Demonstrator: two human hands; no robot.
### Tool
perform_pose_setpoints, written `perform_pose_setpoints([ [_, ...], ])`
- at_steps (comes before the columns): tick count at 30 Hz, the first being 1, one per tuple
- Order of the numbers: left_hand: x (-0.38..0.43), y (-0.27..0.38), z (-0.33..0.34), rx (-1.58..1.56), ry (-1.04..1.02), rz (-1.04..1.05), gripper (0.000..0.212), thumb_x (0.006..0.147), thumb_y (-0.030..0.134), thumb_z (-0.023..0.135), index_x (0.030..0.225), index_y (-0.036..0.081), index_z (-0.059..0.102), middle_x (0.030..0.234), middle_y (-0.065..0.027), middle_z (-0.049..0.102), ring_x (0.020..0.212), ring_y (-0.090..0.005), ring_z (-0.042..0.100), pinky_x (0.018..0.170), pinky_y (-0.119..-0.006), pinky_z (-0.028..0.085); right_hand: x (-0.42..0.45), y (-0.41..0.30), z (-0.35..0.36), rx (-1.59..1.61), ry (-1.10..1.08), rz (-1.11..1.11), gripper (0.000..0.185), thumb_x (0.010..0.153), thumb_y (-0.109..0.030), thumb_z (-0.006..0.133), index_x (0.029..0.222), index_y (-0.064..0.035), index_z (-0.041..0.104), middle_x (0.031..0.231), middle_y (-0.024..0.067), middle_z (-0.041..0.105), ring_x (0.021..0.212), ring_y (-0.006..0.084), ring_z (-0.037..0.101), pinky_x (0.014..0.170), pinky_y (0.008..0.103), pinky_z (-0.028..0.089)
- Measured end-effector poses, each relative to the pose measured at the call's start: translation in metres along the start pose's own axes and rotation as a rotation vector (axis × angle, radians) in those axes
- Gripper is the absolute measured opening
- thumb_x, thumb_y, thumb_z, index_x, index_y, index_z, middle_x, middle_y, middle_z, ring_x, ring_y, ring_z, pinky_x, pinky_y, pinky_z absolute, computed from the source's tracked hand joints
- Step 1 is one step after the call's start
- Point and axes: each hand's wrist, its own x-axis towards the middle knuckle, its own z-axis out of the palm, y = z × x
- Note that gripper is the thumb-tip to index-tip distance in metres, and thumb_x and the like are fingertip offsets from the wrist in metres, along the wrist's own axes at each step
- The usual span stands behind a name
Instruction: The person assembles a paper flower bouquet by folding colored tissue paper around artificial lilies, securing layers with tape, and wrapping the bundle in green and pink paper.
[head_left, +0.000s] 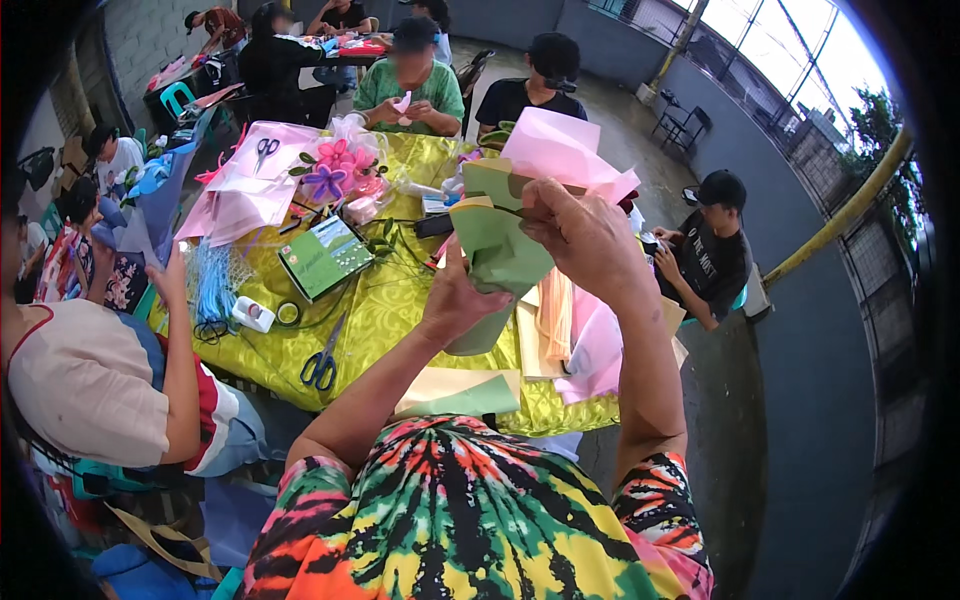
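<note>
My left hand (459, 300) grips the lower part of a bouquet wrap of folded green paper (499, 251), thumb pressed across its front. Higher up, my right hand (574, 232) pinches the upper right edge of the same green paper. Pink wrapping sheet (559, 146) rises behind the wrap, beyond my right fingers. What the wrap holds inside is hidden. Beneath my forearms, a cream and green paper sheet (461, 390) lies at the table's near edge. Peach strands (555, 315) rest on cream paper right of the wrap.
On the yellow tablecloth (397, 300) lie blue-handled scissors (319, 367), a white tape dispenser (253, 314), a tape roll (288, 313), a green box (326, 256) and pink flowers (337, 161). More scissors (265, 152) lie on pink sheets. A person (97, 382) stands close at left; several others sit around.
</note>
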Motion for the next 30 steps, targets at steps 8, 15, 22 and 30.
perform_pose_setpoints([
  [8,0.001,0.011,0.005,-0.226,-0.102,-0.179,0.103,0.063,0.018,0.089,0.143,0.001,0.028,0.121,-0.0165,0.063,0.111,-0.0293,0.065,0.094,-0.040,0.053,-0.006,0.003,0.000,-0.058,0.182,0.028,0.017,0.086,0.001,0.065,0.102,-0.0066,0.062,0.082,0.0107,0.069,0.071,0.0231,0.069,0.063,0.0319,0.051],
  [15,0.007,0.008,-0.010,-0.386,-0.061,-0.190,0.091,0.063,0.012,0.088,0.137,0.002,0.036,0.120,-0.0120,0.062,0.109,-0.0229,0.063,0.097,-0.037,0.052,-0.064,0.013,0.044,0.614,0.741,0.381,0.011,0.094,0.003,0.061,0.104,-0.0028,0.062,0.083,-0.0012,0.062,0.070,0.0066,0.055,0.064,0.0230,0.046],
  [22,0.014,0.017,-0.023,-0.463,-0.033,-0.291,0.079,0.067,0.013,0.087,0.131,0.003,0.042,0.117,-0.0102,0.062,0.106,-0.0187,0.063,0.093,-0.033,0.053,-0.095,0.011,0.131,0.856,0.502,0.599,0.029,0.094,-0.012,0.070,0.118,0.0006,0.060,0.103,0.0051,0.063,0.091,0.0117,0.061,0.074,0.0260,0.052],
  [30,0.009,0.027,-0.033,-0.332,-0.015,-0.262,0.073,0.068,0.015,0.086,0.126,0.001,0.044,0.113,-0.0090,0.064,0.102,-0.0160,0.063,0.089,-0.030,0.053,-0.085,-0.005,0.141,0.700,0.472,0.470,0.023,0.095,-0.010,0.067,0.114,0.0018,0.063,0.099,0.0080,0.065,0.086,0.0154,0.065,0.073,0.0305,0.056],
])
